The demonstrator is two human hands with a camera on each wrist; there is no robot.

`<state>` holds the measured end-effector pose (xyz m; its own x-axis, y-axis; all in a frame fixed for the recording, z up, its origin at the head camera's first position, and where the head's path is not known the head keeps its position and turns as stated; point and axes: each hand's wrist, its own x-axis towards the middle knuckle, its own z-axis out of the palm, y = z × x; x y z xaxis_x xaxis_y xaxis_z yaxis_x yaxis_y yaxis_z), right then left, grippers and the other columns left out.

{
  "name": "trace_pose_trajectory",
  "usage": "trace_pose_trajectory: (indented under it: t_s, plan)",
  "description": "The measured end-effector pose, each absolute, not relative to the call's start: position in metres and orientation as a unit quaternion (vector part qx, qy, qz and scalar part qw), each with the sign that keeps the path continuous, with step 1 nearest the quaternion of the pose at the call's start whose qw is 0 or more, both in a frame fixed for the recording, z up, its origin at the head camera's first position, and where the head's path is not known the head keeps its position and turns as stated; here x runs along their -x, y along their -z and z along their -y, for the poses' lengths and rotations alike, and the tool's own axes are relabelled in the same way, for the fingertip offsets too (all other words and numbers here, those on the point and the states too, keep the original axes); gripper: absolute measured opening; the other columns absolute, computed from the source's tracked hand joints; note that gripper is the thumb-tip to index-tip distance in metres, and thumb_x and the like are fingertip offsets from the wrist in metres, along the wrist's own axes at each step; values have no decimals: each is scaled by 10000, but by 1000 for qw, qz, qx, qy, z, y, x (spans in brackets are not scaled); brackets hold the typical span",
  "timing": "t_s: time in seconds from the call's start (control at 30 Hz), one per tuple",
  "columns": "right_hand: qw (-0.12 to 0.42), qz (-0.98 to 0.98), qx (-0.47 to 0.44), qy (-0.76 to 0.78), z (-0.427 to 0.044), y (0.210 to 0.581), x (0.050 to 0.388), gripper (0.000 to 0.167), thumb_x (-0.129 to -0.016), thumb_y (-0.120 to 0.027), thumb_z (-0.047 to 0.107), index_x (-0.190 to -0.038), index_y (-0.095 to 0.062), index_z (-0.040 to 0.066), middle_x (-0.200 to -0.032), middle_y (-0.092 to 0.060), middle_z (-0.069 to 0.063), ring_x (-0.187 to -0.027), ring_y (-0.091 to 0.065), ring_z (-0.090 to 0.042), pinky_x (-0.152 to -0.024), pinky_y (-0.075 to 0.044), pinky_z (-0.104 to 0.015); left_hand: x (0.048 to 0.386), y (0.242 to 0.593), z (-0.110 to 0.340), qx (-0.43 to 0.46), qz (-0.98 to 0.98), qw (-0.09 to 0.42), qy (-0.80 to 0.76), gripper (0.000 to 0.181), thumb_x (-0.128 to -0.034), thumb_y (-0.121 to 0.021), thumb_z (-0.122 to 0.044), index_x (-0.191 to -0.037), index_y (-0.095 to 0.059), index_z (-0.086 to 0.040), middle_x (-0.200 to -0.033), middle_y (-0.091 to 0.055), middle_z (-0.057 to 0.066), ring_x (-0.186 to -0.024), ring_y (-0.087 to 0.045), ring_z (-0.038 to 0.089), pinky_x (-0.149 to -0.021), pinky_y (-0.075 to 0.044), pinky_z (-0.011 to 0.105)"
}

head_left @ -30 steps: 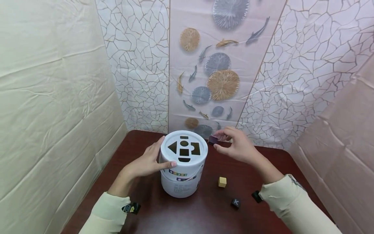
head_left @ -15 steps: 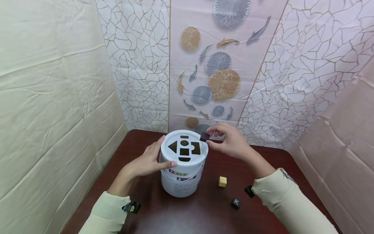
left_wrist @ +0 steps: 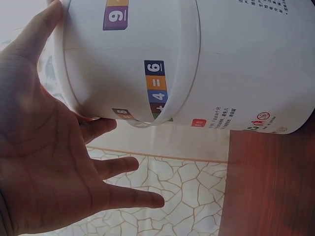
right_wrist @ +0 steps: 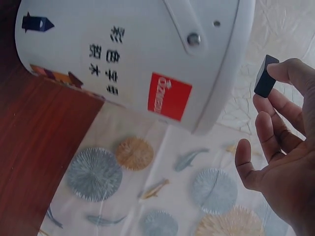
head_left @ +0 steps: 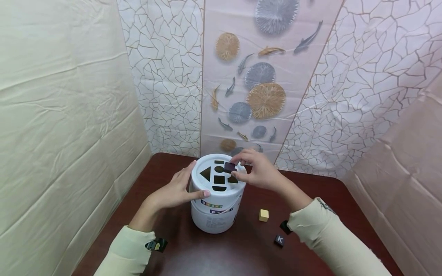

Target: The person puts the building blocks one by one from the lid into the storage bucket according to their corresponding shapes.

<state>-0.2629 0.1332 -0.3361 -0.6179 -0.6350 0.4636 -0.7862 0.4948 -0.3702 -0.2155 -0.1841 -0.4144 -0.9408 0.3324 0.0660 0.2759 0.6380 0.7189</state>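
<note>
A white shape-sorter bucket (head_left: 214, 220) stands upright on the table; its lid (head_left: 200, 183) has several cut-out shapes. My left hand (head_left: 177, 190) steadies the bucket's left side, thumb along the lid's rim. Those fingers look straight and spread in the left wrist view, where the palm (left_wrist: 49, 162) faces the bucket wall. Between thumb and fingers, my right hand (head_left: 259, 171) pinches a small dark block (head_left: 229, 167) over the right part of the lid. Seen from the right wrist, the block (right_wrist: 266, 77) is held clear of the lid, whose notched opening it partly hides in the head view.
A yellow cube (head_left: 264, 215) lies on the dark red tabletop (head_left: 193, 257), right of the bucket. Nearer the front is a black block (head_left: 279, 240) marked with a white K. Patterned cloth (head_left: 165, 76) hangs behind the table and plain cloth (head_left: 69, 126) at its left.
My right hand has carried the dark block leftward, from beyond the bucket's right edge to over the lid. The left hand stays on the bucket.
</note>
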Motion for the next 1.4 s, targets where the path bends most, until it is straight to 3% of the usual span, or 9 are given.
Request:
trace_pose_trajectory:
  t_s: [0.27,0.57,0.8,1.07,1.23,1.4]
  plan:
    - [97,859,-425,-268,-118,345,259,292,-938,-876,187,-1212,-794,132,-1141,-745,-20,-1019,-675,-215,-879,-560,-388,216,413,184,-162,-908,41,-384,1299,-884,-787,-762,-1797,-20,-246,-1855,-161,155,-1707,-108,460,-1300,-232,781]
    - [96,859,-426,-267,-114,350,257,289,-933,-881,173,-1205,-795,123,-1134,-744,-22,-1013,-685,-221,-882,-571,-422,214,414,184,-162,-907,39,-387,1289,-887,-794,-747,-1797,-30,-249,-1856,-164,145,-1707,-108,463,-1305,-216,781]
    - [86,862,-422,-268,-113,353,257,295,-938,-882,183,-1214,-796,126,-1154,-745,-18,-1015,-686,-233,-876,-549,-374,213,413,183,-161,-907,41,-388,1282,-891,-790,-748,-1797,-27,-258,-1859,-152,144,-1712,-95,460,-1304,-212,784]
    - [91,870,-409,-259,-114,358,255,366,-951,-894,252,-1269,-777,114,-1266,-728,-40,-1103,-637,-249,-941,-553,-451,211,413,182,-158,-907,44,-388,1292,-891,-783,-758,-1797,-12,-255,-1857,-148,153,-1712,-91,462,-1295,-218,796]
    - [118,862,-409,-276,-123,353,252,380,-943,-895,213,-1285,-774,98,-1303,-719,-54,-1130,-625,-274,-959,-571,-501,212,411,181,-157,-906,44,-391,1292,-885,-788,-758,-1797,-19,-261,-1857,-158,142,-1710,-93,458,-1291,-227,799]
    - [140,855,-421,-270,-133,350,250,382,-930,-905,204,-1269,-783,78,-1251,-739,-53,-1071,-654,-270,-906,-566,-447,211,412,182,-155,-905,44,-394,1291,-884,-798,-748,-1797,-26,-263,-1855,-165,142,-1710,-93,456,-1296,-225,792]
